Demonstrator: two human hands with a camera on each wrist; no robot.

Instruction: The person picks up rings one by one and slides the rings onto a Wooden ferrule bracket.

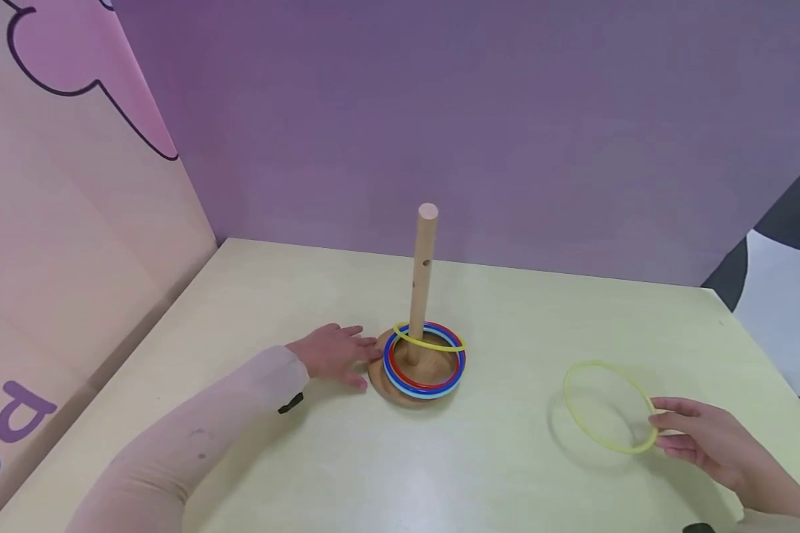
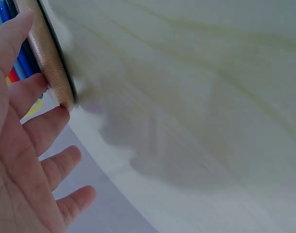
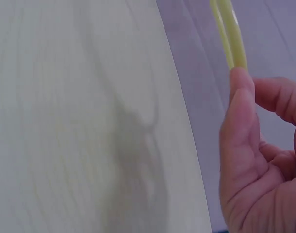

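Right hand (image 1: 696,433) pinches a yellow ring (image 1: 607,406); left hand (image 2: 26,145), fingers straight, touches the wooden base (image 2: 48,58).

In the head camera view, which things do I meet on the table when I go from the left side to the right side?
Left hand → wooden base with its peg and stacked rings → loose yellow ring → right hand.

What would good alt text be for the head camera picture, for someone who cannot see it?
A person's right hand pinches a thin yellow plastic ring above a pale wooden table. The left hand, fingers straight, touches the round wooden base of an upright wooden peg that already carries red, blue and yellow rings. A purple wall stands behind.
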